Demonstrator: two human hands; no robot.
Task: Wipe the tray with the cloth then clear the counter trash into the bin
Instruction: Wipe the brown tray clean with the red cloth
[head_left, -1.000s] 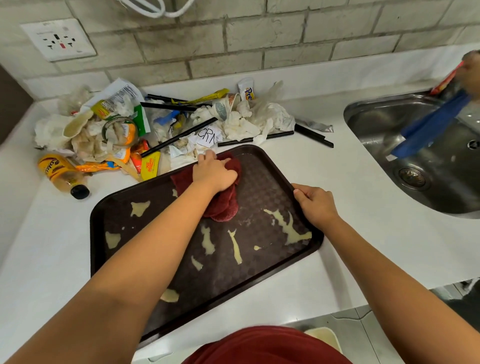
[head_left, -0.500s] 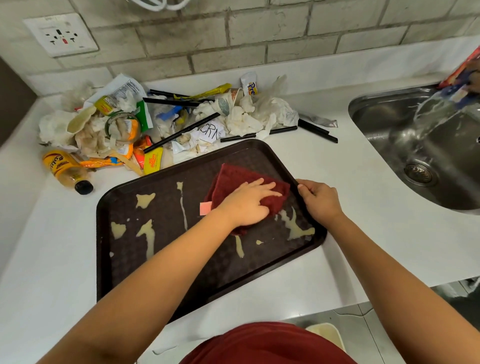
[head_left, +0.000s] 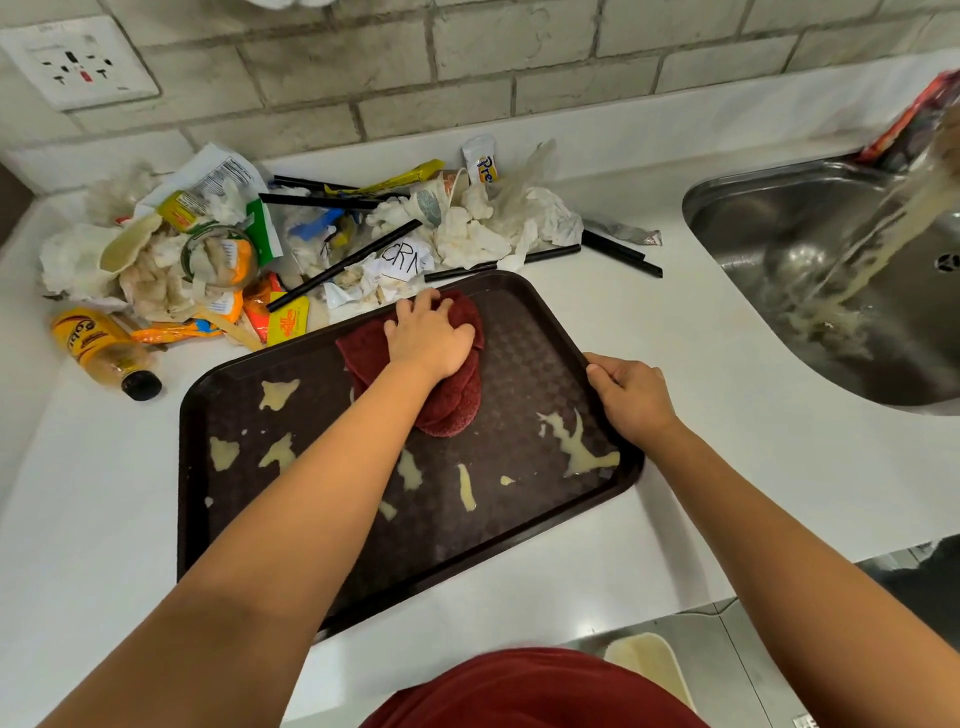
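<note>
A dark brown tray (head_left: 322, 561) lies on the white counter, smeared with several pale yellow blotches. My left hand (head_left: 431, 335) presses a bunched dark red cloth (head_left: 452, 410) onto the tray's far middle, fingers curled over its top. My right hand (head_left: 631, 397) grips the tray's right rim. Behind the tray lies a heap of trash (head_left: 218, 249): crumpled napkins, wrappers, sachets, black straws (head_left: 343, 265) and a yellow bottle (head_left: 101, 351) on its side. No bin is in view.
A steel sink (head_left: 779, 249) is set into the counter at right, where someone else's hand at the frame edge pours pale liquid. A wall socket (head_left: 78, 62) sits on the tiled wall at far left. The counter's front edge runs just below the tray.
My left hand swept the cloth from the tray's right side back to its far middle. The right hand kept its hold on the rim. The pouring into the sink continued.
</note>
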